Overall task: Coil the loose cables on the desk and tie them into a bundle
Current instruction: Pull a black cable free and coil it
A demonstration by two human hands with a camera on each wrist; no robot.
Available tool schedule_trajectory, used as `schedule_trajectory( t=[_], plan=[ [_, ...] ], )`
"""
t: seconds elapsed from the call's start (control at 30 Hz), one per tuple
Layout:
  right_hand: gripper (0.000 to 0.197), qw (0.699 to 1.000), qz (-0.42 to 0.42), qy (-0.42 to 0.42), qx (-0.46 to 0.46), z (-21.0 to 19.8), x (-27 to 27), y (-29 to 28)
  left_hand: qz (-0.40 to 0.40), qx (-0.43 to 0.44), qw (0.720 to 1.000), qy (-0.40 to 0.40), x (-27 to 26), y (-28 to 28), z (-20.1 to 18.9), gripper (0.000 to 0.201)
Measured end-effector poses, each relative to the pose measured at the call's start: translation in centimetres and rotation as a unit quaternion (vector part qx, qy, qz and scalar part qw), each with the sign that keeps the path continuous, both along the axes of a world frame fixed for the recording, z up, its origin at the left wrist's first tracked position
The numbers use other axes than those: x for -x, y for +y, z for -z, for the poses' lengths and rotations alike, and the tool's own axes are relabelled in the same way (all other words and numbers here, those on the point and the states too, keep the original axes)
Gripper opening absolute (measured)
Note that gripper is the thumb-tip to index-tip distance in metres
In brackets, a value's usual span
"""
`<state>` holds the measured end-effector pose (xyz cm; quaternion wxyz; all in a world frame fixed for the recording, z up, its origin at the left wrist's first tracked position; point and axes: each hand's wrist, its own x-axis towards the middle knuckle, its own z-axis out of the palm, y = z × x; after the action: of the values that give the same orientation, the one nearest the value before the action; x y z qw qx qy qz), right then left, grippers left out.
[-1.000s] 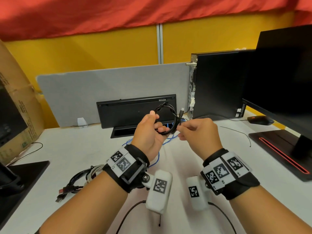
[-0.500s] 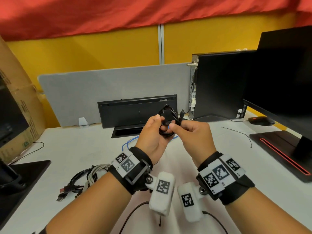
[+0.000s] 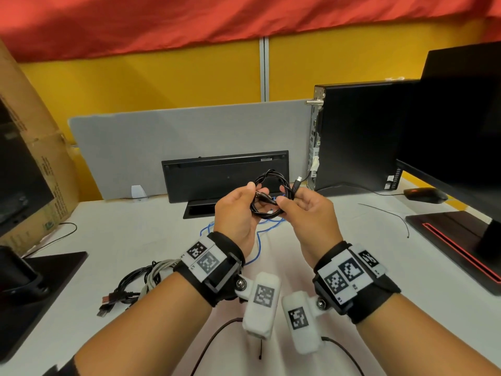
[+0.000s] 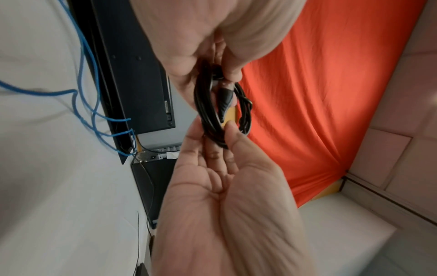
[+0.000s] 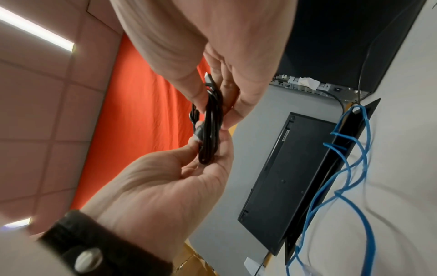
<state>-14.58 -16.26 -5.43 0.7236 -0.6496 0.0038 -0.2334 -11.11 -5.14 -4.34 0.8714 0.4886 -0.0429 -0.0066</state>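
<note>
From the head view, the left hand (image 3: 238, 210) and right hand (image 3: 306, 210) have drawn back together above the desk (image 3: 141, 234), both pinching the black cable coil (image 3: 268, 196); a second ago the right was out pulling the tail, so another wrap looks closed. The left wrist view shows a plug (image 4: 223, 104) lying across the loops under the fingertips. In the right wrist view the blue cable (image 5: 354, 168) lies loose on the far desk, uncoiled.
</note>
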Motion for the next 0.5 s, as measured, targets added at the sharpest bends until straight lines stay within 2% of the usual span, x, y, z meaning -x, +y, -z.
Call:
schedule_trajectory(
  t=[0.1, 0.2, 0.33, 0.5],
  plan=[
    [0.023, 0.999, -0.017, 0.003, -0.045, 0.0, 0.0, 0.1, 0.001, -0.023, 1.000, 0.009, -0.1, 0.3, -0.2, 0.022],
    [0.030, 0.994, -0.073, -0.004, -0.081, -0.4, -0.1, 0.0, 0.065, -0.045, 0.995, 0.053, -0.1, 1.0, -0.2, 0.022],
    [0.032, 0.988, -0.155, 0.018, -0.010, -0.8, -0.8, 0.0, 0.073, -0.079, 0.991, 0.084, -0.4, 2.3, -0.3, 0.019],
    [0.031, 0.980, -0.176, 0.084, 0.043, -0.4, -1.6, 1.4, 0.026, -0.133, 0.989, 0.062, -1.0, 4.4, -0.7, 0.021]
  ],
)
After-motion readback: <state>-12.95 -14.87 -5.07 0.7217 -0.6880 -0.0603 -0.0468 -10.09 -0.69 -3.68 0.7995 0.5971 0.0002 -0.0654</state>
